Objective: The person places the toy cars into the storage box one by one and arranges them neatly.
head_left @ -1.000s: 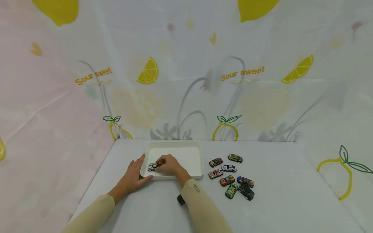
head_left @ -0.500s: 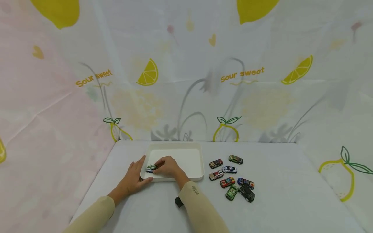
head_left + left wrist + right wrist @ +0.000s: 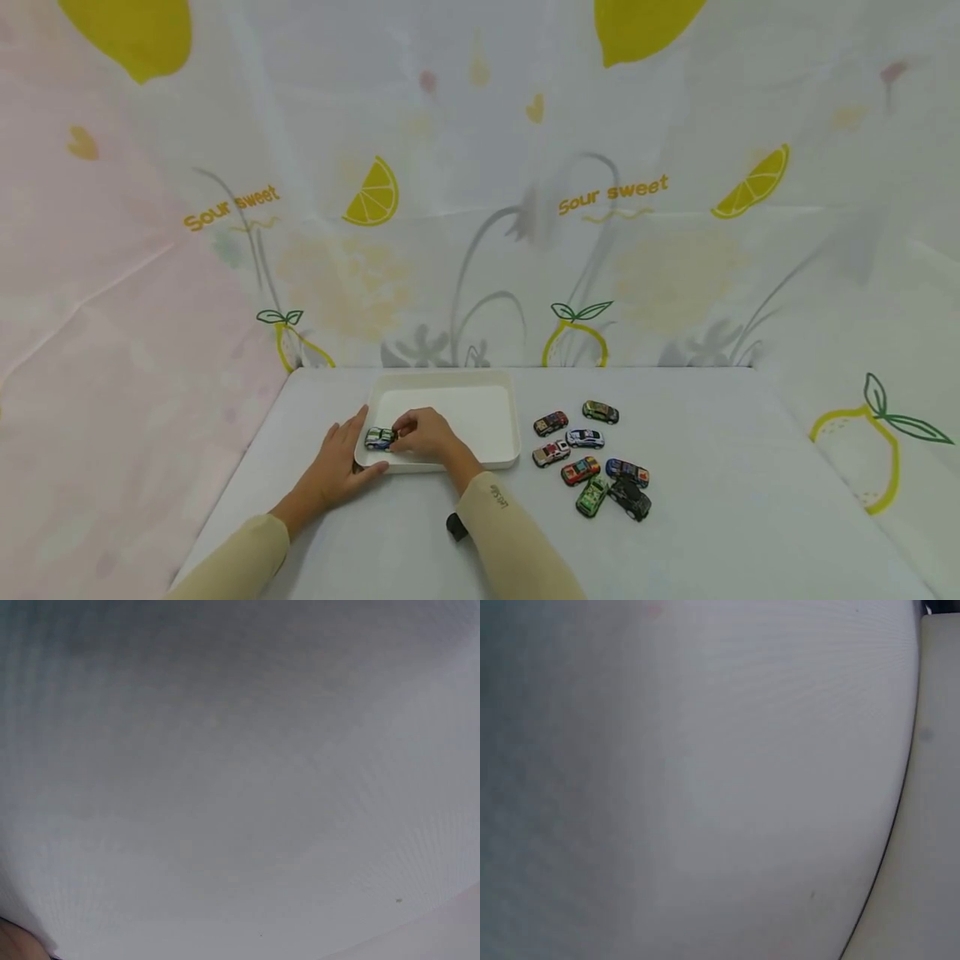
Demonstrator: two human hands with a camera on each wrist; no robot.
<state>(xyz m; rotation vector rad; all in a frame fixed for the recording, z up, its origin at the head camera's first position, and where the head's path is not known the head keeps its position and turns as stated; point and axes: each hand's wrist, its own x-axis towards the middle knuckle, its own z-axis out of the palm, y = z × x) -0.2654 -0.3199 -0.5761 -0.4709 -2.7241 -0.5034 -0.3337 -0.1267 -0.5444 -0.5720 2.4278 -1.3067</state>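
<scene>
In the head view, a white tray (image 3: pixel 480 464) stands at the left of the table. My left hand (image 3: pixel 335 471) lies along its left end, fingers straight and spread, thumb at the front rim. Inside the tray near that end sits a toy car (image 3: pixel 378 438), white and green on top with blue below. My right hand (image 3: pixel 427 435) reaches over the front rim and pinches the car's right end between thumb and fingers. The fingertips partly cover that end. Neither wrist view shows the car; the left one has only a sliver of skin (image 3: pixel 19 943).
Right of the tray, several toy cars lie loosely grouped, among them a red one (image 3: pixel 581 471), a green one (image 3: pixel 592 497) and a black one (image 3: pixel 630 498). A small black object (image 3: pixel 455 527) lies partly behind the right sleeve. A lemon-print cloth (image 3: pixel 480 250) hangs behind the white table (image 3: pixel 720 500).
My right hand has slid the toy car slightly left, closer to the tray's left end. The left hand stays at the tray. The head view has shifted a little.
</scene>
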